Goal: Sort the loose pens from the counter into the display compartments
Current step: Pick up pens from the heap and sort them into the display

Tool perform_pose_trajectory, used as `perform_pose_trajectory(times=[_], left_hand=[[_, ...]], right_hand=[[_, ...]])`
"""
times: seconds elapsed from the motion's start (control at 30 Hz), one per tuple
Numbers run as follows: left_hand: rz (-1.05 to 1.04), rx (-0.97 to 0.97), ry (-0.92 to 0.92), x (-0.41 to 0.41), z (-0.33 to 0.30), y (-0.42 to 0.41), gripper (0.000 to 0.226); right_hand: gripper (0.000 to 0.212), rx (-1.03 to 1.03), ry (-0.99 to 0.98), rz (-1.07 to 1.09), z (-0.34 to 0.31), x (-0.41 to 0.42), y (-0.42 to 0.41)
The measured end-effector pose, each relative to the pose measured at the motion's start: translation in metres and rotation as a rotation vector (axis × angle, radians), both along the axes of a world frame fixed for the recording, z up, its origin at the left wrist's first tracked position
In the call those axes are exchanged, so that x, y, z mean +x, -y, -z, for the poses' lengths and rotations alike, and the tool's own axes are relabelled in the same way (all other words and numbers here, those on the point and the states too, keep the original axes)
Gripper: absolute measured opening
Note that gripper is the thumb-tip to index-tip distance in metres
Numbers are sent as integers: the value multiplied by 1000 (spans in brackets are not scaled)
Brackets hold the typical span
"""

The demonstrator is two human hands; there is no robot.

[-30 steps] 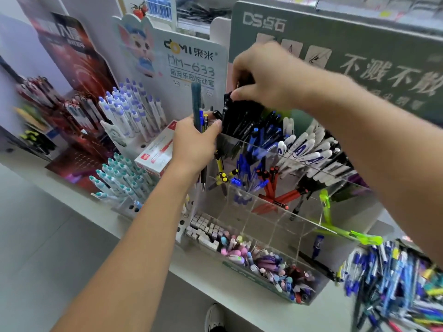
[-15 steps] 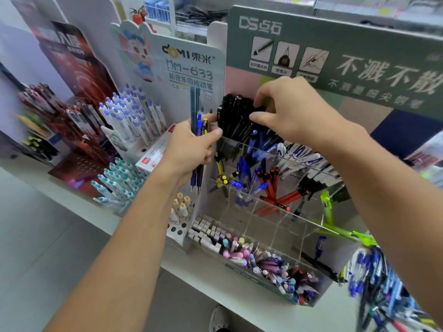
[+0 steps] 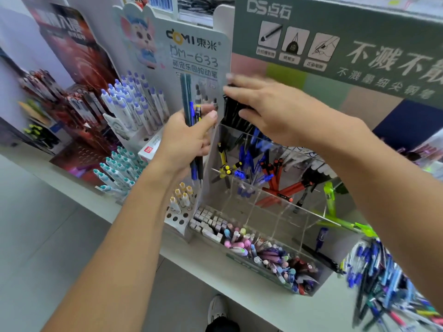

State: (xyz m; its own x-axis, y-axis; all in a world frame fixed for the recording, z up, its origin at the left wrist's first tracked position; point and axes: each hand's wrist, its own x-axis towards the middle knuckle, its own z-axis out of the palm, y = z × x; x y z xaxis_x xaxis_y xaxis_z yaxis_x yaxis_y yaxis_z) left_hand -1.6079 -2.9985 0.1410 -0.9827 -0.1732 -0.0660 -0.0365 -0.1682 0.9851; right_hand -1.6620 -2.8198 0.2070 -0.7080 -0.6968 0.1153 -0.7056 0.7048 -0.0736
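A pale shop counter [image 3: 239, 267] carries crowded pen stands, with a clear acrylic display [image 3: 271, 209] of tiered compartments near its front edge. The left hand [image 3: 184, 142] grips a small bundle of pens [image 3: 191, 116] upright, long axis near vertical, tips pointing down, just beside the display's left wall. The right hand [image 3: 268, 106] reaches over the black pens [image 3: 233, 111] in the top-left compartment, fingers spread and lightly curved over their tops (blurred, so contact is uncertain). Loose pens [image 3: 393, 286] lie heaped at the counter's right end.
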Motion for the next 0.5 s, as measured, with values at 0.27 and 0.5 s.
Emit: perform_pose_trajectory(times=[0.27, 0.5], left_hand=[[279, 472, 236, 53, 37, -31, 39], [448, 324, 241, 88, 57, -42, 28]], right_hand=[[10, -582, 239, 85, 27, 59, -25], [16, -374, 580, 142, 66, 73, -34]])
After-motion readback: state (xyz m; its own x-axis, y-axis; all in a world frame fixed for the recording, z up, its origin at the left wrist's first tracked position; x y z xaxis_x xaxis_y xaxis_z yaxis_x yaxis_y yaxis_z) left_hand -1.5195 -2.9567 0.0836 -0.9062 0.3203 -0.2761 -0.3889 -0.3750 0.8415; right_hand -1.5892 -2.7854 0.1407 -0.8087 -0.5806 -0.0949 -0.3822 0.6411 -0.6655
